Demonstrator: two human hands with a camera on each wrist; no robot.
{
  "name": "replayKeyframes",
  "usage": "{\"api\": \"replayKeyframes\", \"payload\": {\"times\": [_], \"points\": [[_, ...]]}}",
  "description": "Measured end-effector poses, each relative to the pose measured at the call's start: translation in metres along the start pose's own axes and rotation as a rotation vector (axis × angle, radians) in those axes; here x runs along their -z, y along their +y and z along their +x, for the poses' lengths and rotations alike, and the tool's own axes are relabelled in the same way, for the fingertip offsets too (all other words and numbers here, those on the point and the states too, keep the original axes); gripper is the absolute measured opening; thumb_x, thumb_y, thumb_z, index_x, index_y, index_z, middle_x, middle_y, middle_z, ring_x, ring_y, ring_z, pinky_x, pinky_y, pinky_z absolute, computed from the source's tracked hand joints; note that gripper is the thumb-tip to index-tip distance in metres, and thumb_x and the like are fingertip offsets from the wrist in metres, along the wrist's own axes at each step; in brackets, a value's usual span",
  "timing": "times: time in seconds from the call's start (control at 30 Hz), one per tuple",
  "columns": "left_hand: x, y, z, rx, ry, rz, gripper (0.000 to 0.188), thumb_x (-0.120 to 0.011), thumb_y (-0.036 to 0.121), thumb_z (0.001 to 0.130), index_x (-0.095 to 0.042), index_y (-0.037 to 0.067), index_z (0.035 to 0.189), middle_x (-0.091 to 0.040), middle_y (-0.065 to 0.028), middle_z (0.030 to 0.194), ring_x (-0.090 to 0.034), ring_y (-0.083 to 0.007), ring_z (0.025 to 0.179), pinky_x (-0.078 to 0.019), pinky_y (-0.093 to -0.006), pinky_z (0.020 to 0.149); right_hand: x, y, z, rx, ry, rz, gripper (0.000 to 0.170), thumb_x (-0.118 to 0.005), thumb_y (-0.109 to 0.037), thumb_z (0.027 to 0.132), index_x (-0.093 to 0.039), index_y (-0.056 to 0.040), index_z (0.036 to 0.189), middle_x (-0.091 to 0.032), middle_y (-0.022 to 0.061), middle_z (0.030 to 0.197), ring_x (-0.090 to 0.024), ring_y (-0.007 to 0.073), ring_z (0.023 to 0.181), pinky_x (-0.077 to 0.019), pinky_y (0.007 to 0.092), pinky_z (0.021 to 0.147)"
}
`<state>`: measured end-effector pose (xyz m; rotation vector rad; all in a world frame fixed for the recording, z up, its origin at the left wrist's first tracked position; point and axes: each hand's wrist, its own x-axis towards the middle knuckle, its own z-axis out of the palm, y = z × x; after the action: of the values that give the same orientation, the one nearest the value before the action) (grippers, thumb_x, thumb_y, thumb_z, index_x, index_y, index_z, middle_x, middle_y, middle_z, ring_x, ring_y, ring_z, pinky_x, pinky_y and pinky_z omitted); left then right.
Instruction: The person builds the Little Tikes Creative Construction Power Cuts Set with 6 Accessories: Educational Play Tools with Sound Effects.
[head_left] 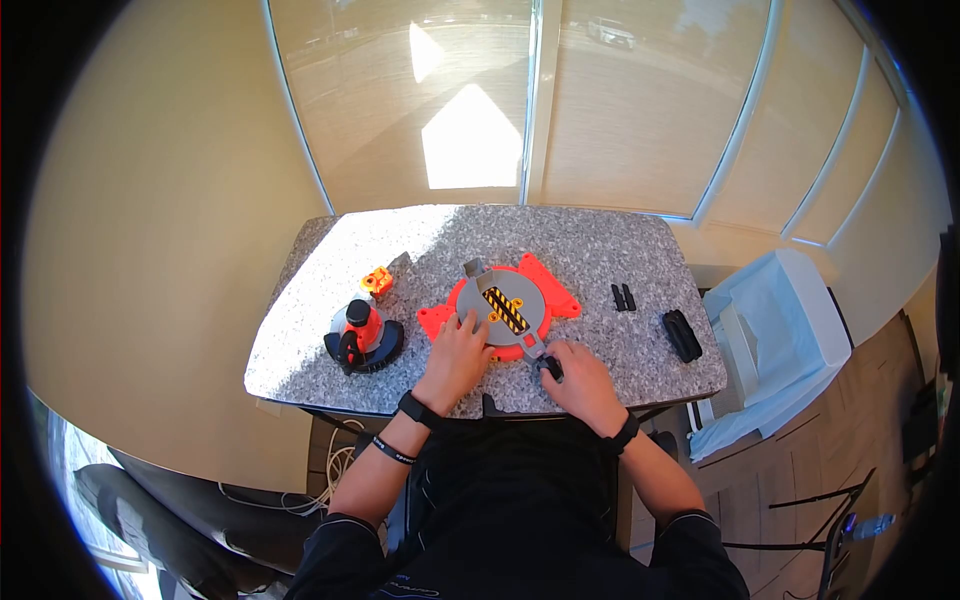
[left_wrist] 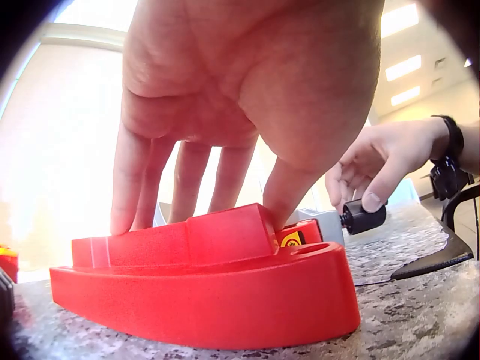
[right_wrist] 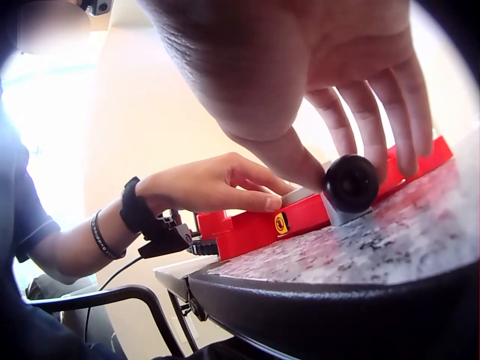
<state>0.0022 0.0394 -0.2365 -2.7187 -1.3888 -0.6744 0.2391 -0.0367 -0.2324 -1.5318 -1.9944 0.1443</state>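
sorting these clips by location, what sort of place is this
Likely an office or break room, judging by the tall windows, the lined bin and the ceiling light panels.

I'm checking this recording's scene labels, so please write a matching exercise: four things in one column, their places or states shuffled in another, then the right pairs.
1. Left hand
2. Right hand
3. Orange piece
4. Lined bin

A. to the right of the table
B. holding the black knob
C. touching the grey disc
D. on the left part of the table

Pairs: 1-C, 2-B, 3-D, 4-A.
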Motion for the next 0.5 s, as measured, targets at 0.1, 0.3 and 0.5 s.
{"api": "replayKeyframes", "payload": {"times": [0.1, 0.3, 0.5], "points": [[0.001, 0.001, 0.000, -0.002, 0.000, 0.005, 0.042, -0.076, 0.023, 0.088, -0.065, 0.002, 0.123, -0.060, -0.0223, 0.137, -0.058, -0.0432, 0.123, -0.0525, -0.0482, 0.102, 0.004, -0.003, 0.001, -0.054, -0.052, 0.004, 0.029, -0.073, -0.018, 0.087, -0.062, -0.0051, 0.110, -0.069, 0.0162, 0.090, -0.068, 0.0388, 0.087, -0.0551, 0.0507, 0.076], [0.000, 0.001, 0.000, 0.001, 0.001, 0.012, 0.041, -0.076, 0.023, 0.088, -0.066, 0.002, 0.122, -0.060, -0.0223, 0.137, -0.058, -0.0430, 0.123, -0.0524, -0.0482, 0.102, 0.005, -0.005, 0.001, -0.080, -0.071, -0.017, 0.034, -0.076, -0.021, 0.086, -0.063, -0.0057, 0.113, -0.069, 0.0161, 0.093, -0.068, 0.0392, 0.088, -0.0556, 0.0501, 0.078], [-0.001, 0.000, 0.000, -0.001, 0.003, 0.007, 0.042, -0.076, 0.023, 0.089, -0.065, 0.002, 0.123, -0.060, -0.0224, 0.137, -0.058, -0.0434, 0.124, -0.0521, -0.0485, 0.103, 0.009, -0.006, 0.002, 0.029, -0.054, 0.011, 0.037, -0.080, -0.021, 0.083, -0.064, -0.0064, 0.113, -0.067, 0.0144, 0.110, -0.066, 0.0368, 0.100, -0.0554, 0.0469, 0.086]]}}
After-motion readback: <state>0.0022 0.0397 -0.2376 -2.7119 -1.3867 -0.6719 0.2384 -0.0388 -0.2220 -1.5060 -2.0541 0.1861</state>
